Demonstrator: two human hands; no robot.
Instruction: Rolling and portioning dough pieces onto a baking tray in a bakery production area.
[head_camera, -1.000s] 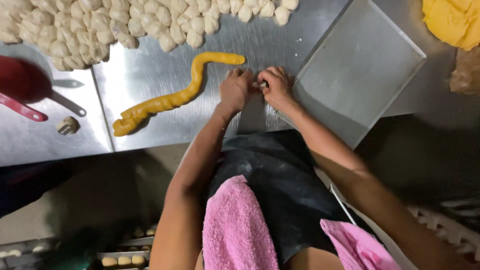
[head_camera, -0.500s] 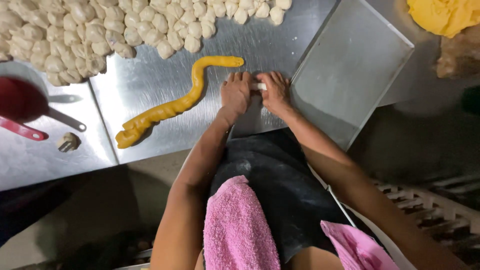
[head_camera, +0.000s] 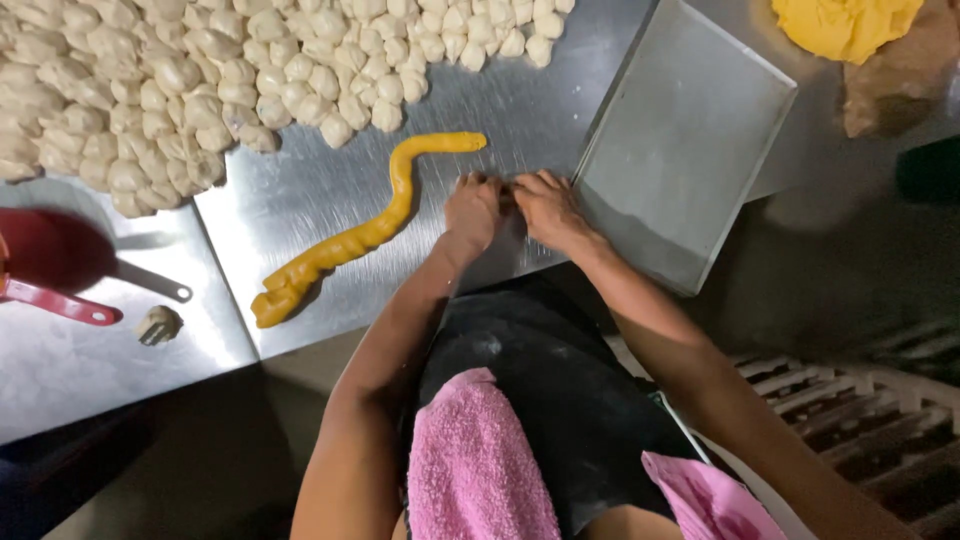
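In the head view, whatever is pressed between the left hand (head_camera: 472, 212) and the right hand (head_camera: 546, 207) is hidden under curled, touching fingers, so their grip cannot be told. The yellow dough rope (head_camera: 364, 232) lies just left of them on the steel table (head_camera: 290, 200). Little bare steel is left between the pale dough pieces (head_camera: 200, 80), cut off at the top edge, and the metal tray (head_camera: 690, 130) beside the right hand.

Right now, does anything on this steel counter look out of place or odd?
One small dough lump sits alone by the red scoop, apart from the big pile of pale dough pieces. The yellow dough rope lies crooked. Otherwise nothing stands out.
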